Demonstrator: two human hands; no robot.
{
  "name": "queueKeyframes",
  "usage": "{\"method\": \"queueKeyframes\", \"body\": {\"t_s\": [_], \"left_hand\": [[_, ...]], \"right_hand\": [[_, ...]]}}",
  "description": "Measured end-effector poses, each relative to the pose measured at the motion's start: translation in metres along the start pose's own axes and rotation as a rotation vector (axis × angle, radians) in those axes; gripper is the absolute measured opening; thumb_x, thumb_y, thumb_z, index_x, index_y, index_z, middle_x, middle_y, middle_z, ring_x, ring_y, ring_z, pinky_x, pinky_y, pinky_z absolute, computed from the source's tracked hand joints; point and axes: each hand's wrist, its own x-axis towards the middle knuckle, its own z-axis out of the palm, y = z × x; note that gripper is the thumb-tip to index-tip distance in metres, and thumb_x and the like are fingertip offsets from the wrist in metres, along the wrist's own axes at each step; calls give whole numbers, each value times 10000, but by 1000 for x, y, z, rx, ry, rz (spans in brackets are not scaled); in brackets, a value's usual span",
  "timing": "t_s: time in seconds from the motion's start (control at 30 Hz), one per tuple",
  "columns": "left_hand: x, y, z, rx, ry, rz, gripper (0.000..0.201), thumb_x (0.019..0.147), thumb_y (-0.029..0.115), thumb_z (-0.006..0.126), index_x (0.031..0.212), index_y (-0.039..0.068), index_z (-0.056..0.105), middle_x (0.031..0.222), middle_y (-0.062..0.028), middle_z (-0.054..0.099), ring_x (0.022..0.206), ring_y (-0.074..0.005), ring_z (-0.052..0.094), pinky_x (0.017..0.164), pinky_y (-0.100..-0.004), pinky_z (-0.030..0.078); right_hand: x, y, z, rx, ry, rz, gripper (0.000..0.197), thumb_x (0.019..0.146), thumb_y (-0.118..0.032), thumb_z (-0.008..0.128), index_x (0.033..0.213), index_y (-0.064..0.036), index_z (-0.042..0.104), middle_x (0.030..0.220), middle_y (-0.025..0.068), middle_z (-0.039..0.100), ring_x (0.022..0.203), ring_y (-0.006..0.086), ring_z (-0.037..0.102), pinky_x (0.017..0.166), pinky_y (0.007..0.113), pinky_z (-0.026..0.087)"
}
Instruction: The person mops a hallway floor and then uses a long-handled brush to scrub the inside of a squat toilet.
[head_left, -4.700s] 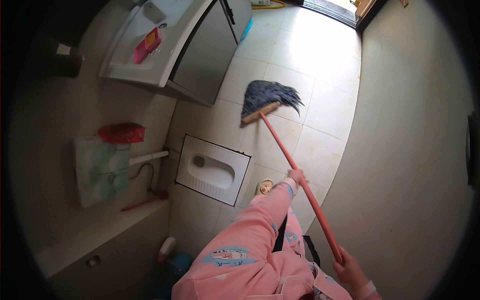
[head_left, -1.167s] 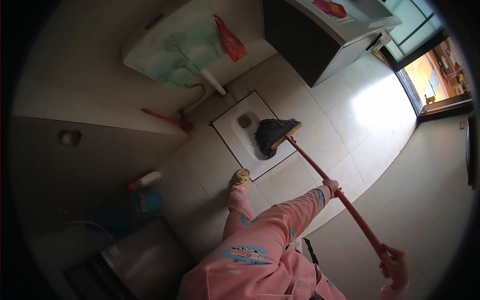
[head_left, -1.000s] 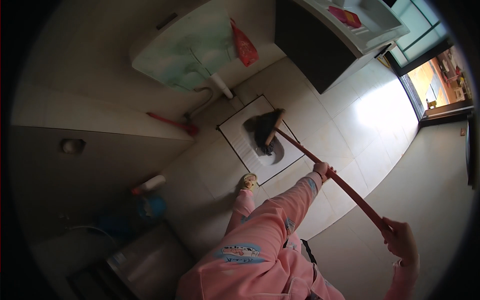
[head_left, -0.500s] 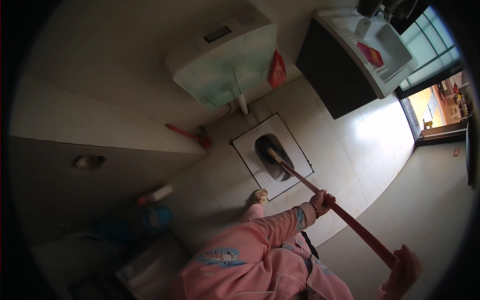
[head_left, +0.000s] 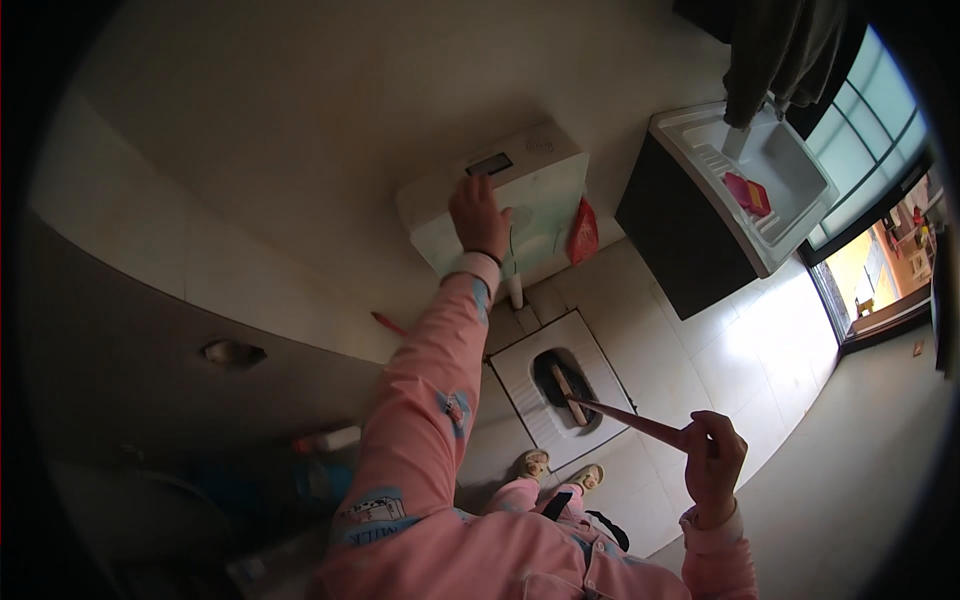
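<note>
Cistern (head_left: 500,215) on the wall at eleven o'clock takes our left hand (head_left: 478,215), its grip spread flat on top; at four o'clock our right hand (head_left: 712,465) clamps the broom handle (head_left: 625,420), steadying its head in the squat pan (head_left: 560,385).

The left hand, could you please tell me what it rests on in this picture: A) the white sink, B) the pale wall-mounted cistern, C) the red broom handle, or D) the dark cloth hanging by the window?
B: the left hand lies flat on the pale cistern, while the right hand alone grips the broom handle.
</note>
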Motion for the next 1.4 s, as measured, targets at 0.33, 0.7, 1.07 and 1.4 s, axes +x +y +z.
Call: {"method": "queueKeyframes", "body": {"t_s": [0.33, 0.7, 1.07, 1.4], "left_hand": [[35, -49, 32, 160, -394, 84, 320, 583, 174, 742, 838, 67, 582, 919, -123, 545, 902, -320, 511, 774, -439, 437], [60, -50, 27, 275, -757, -35, 429, 618, 275, 679, 990, 74, 605, 1067, -124, 555, 1020, -303, 497, 867, -398, 439], [30, -55, 44, 449, -543, 161, 478, 748, 172, 649, 1159, 60, 433, 1178, -118, 437, 1120, -304, 384, 980, -403, 301], [23, -50, 47, 473, -501, 140, 492, 760, 152, 637, 1181, 56, 400, 1188, -141, 409, 1120, -314, 380, 986, -408, 300]], "right_hand": [[28, -7, 30, 356, -109, -89, 111, 713, 81, 564, 809, 32, 540, 548, 73, 561, 463, 109, 536, 422, 211, 388], [48, 10, 43, 650, -334, -231, 139, 626, 68, 580, 724, -7, 516, 578, 89, 556, 473, 185, 528, 476, 267, 428], [11, 51, 55, 558, -519, -165, 159, 707, -56, 663, 651, -37, 515, 559, 56, 528, 479, 179, 516, 454, 272, 393], [-1, 48, 52, 517, -442, -116, 180, 730, -68, 645, 620, -42, 505, 516, 54, 505, 441, 193, 494, 437, 270, 373]]}}
